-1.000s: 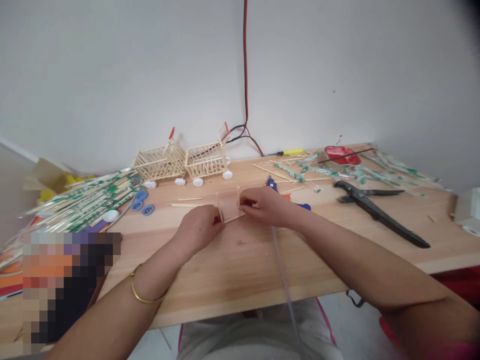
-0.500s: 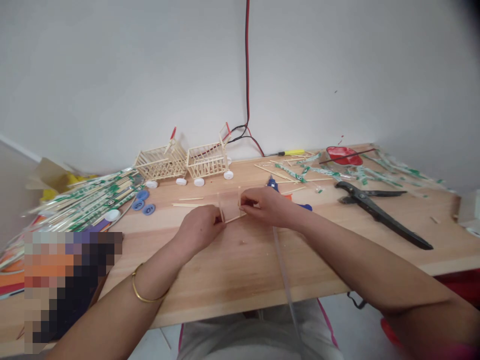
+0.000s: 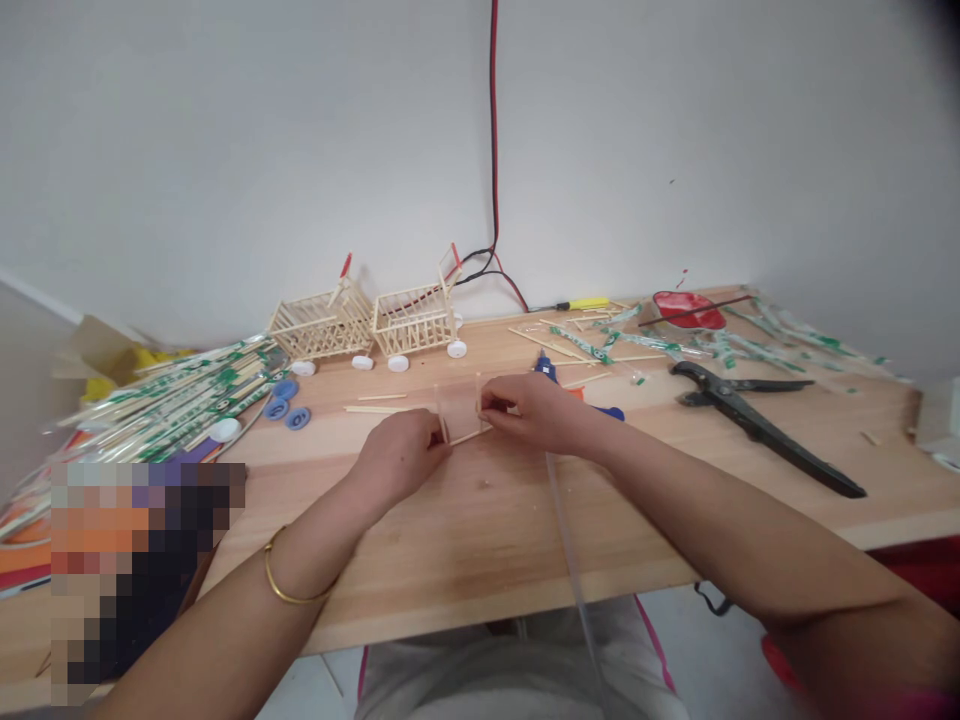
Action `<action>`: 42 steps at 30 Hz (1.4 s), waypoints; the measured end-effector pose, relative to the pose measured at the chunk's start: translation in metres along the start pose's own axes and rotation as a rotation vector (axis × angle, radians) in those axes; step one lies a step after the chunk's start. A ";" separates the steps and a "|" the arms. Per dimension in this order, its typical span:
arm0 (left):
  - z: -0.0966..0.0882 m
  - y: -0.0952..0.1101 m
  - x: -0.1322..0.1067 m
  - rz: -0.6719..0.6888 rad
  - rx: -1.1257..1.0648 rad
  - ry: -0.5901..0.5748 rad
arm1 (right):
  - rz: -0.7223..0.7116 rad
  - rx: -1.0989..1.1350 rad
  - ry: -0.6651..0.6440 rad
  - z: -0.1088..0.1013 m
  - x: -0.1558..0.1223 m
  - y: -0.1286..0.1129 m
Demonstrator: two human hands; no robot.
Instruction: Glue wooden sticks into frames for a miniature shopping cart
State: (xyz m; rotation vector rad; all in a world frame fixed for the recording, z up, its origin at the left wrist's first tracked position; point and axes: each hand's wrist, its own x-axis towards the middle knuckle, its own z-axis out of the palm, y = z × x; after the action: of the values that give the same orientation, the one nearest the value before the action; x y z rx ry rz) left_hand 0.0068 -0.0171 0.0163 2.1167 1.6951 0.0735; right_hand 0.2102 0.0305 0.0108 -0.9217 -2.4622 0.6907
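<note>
A small U-shaped frame of thin wooden sticks [image 3: 469, 436] stands on the table, with one stick along the bottom and an upright at each end. My left hand [image 3: 401, 455] is closed, pinching the frame's left upright near its foot. On the other side my right hand [image 3: 529, 412] pinches the right upright between thumb and fingers. Behind my right hand lies a blue glue gun [image 3: 546, 368], partly hidden by the hand and wrist. Loose cut sticks [image 3: 375, 409] rest just beyond my left hand.
Two miniature stick shopping carts [image 3: 322, 325] with white wheels stand at the back. Blue wheels [image 3: 297, 418] and wrapped chopsticks [image 3: 187, 390] lie left. To the right are black cutters [image 3: 765, 425], torn wrappers [image 3: 739, 345], a red patch [image 3: 688, 311] and a yellow-handled tool [image 3: 587, 305].
</note>
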 end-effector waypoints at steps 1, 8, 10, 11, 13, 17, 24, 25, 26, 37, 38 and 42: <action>0.000 0.000 0.000 0.010 0.014 0.013 | 0.000 -0.001 0.001 0.000 0.000 0.000; 0.002 -0.002 0.002 0.033 0.069 0.038 | -0.003 -0.041 -0.027 0.002 0.001 0.003; 0.002 -0.002 0.002 0.035 0.069 0.040 | -0.001 -0.049 -0.025 0.003 0.001 0.003; 0.002 -0.002 0.001 0.035 0.067 0.038 | 0.002 -0.051 -0.025 0.003 0.001 0.002; 0.002 -0.002 0.001 0.037 0.065 0.030 | 0.007 -0.053 -0.031 0.003 0.001 0.002; 0.000 0.000 0.000 0.028 0.067 0.023 | 0.002 -0.058 -0.031 0.003 0.001 0.002; -0.001 0.001 0.000 0.023 0.071 0.022 | 0.011 -0.066 -0.036 0.003 0.001 0.002; -0.001 0.001 0.000 0.019 0.073 0.024 | 0.014 -0.069 -0.036 0.003 0.001 0.002; 0.000 0.001 0.001 0.014 0.074 0.025 | 0.016 -0.071 -0.036 0.003 0.001 0.002; -0.001 0.003 -0.002 0.013 0.064 0.028 | 0.036 -0.067 -0.034 0.002 0.000 -0.003; -0.002 0.004 -0.002 0.006 0.063 0.025 | 0.034 -0.068 -0.034 0.002 0.000 -0.003; -0.001 0.003 -0.002 0.001 0.055 0.021 | 0.028 -0.087 -0.046 0.002 0.000 0.000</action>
State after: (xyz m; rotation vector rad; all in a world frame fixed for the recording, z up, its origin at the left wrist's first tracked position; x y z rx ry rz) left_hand 0.0086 -0.0190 0.0188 2.1639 1.7271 0.0501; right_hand 0.2088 0.0294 0.0091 -0.9841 -2.5422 0.6252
